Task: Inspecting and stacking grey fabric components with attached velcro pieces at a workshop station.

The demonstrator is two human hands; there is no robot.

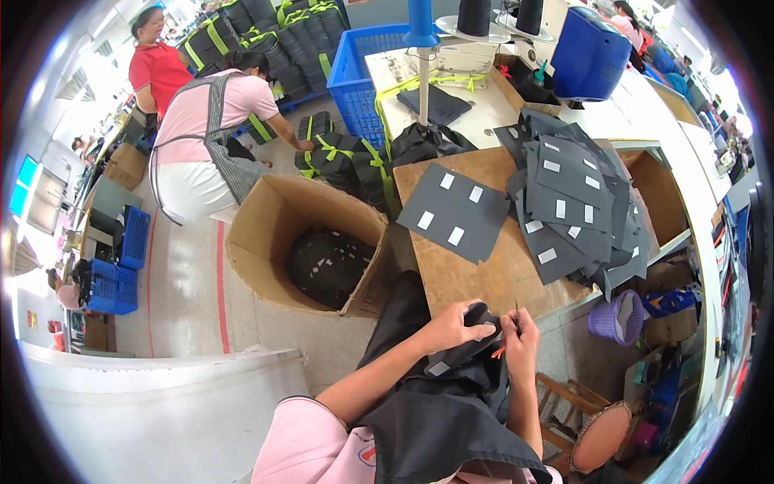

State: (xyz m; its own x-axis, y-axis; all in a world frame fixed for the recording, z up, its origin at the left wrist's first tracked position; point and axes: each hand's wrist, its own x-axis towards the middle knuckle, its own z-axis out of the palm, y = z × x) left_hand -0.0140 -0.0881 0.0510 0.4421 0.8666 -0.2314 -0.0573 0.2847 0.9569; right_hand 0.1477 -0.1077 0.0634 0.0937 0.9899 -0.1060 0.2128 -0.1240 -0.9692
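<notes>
Our left hand [451, 327] is clenched on a dark fabric piece [463, 351] held over our lap, thumb and fingers pinching its upper edge. Our right hand [520, 335] grips a small thin tool [516, 310], probably thread snips, though it is too slim in this view to be sure, with a bit of orange showing just below the fingers. The two hands nearly touch, with the fabric between them.

What could go wrong, as we judge it: the tool's point sits right beside the left fingers, so a slip could nick them or cut into the cloth rather than a loose thread. The piece also drapes loosely over our knees and could slide to the floor if the left grip eases.

Just ahead, the wooden table [484, 274] carries one flat dark panel [453, 211] with white tags, and to its right a thick, fanned stack of panels [576, 210] overhanging the table's edge. To our left, an open cardboard box [278, 214] stands on the floor and holds more dark pieces with white tags. Farther off, a blue plastic crate [355, 77] stands behind the table; what it holds is not visible. A small purple basket [619, 319] hangs low on the right, contents unclear.
</notes>
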